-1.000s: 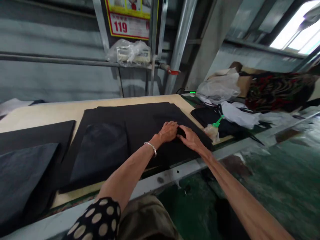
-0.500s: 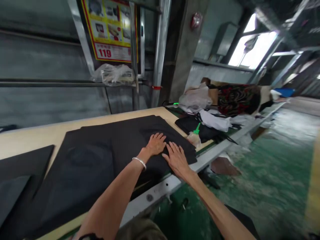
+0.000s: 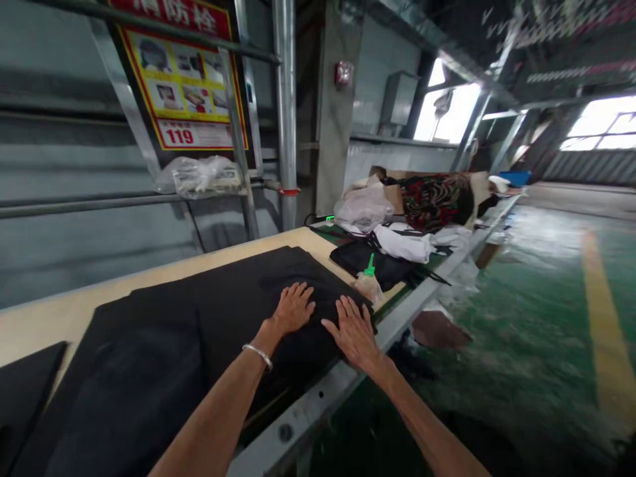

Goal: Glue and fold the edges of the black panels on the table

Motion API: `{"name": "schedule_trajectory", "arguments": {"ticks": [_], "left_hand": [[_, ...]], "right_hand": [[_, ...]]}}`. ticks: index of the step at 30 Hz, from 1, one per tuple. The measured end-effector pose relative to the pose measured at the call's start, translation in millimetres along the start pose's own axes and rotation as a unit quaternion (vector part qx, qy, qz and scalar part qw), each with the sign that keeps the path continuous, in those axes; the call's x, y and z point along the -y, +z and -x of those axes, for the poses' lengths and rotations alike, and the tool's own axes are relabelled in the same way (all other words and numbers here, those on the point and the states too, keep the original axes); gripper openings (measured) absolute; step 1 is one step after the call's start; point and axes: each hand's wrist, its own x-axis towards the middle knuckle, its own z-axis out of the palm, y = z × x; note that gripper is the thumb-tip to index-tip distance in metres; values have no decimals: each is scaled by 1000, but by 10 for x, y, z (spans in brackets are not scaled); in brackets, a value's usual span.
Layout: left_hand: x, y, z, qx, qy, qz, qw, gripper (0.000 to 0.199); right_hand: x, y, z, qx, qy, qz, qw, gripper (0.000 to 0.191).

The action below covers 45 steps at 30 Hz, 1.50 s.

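Observation:
Black fabric sheets [image 3: 223, 298] lie flat across a pale board on the long table. My left hand [image 3: 294, 307] rests palm down on the fabric, fingers spread, a silver bracelet on its wrist. To its right, near the table's front edge, my right hand [image 3: 354, 330] also lies flat on the black fabric with its fingers apart. The two hands do not touch and neither holds anything. Just beyond my right hand is a bottle with a green nozzle [image 3: 369, 266]. A smaller dark piece [image 3: 32, 384] lies at the far left.
Behind the bottle sit a black folded cloth [image 3: 355, 255], white cloth [image 3: 405, 244], a clear plastic bag [image 3: 365, 204] and a patterned bundle [image 3: 437, 199]. A metal rail [image 3: 318, 397] runs along the table's front. Metal poles [image 3: 285, 119] stand behind the table.
My hands have moved slightly apart on the fabric, both still flat. The head view has turned to the right, so the surroundings appear farther left.

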Motion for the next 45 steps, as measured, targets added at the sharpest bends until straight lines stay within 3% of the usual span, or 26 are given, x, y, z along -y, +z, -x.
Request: {"name": "schedule_trajectory", "arguments": {"ticks": [4, 10, 14, 19, 25, 30, 34, 38, 41, 45], "left_hand": [[-11, 4, 15, -5, 5, -4, 1000, 46], [58, -66, -81, 32, -21, 6, 999, 44], [75, -135, -244, 41, -15, 0, 999, 40], [50, -19, -450, 65, -21, -4, 998, 44], [217, 112, -741, 88, -112, 17, 990, 60], [345, 63, -916, 122, -131, 35, 983, 69], [366, -1, -914, 64, -147, 46, 986, 60], [360, -42, -839, -31, -113, 35, 992, 29], [363, -49, -811, -32, -94, 39, 994, 21], [389, -25, -837, -19, -142, 42, 989, 22]], "right_hand": [[89, -8, -182, -69, -22, -4, 997, 68], [228, 107, -296, 31, -68, -26, 997, 64], [225, 102, -282, 53, -74, -33, 995, 69], [242, 45, -301, 85, -57, -30, 994, 70], [239, 58, -287, 85, -57, -24, 994, 70], [189, 156, -256, 47, -77, -14, 996, 68], [168, 245, -234, 10, -81, -5, 997, 66], [156, 323, -210, -45, -94, 4, 995, 67], [150, 365, -203, -86, -104, 12, 991, 65], [145, 382, -205, -98, -111, 17, 989, 64]]}}
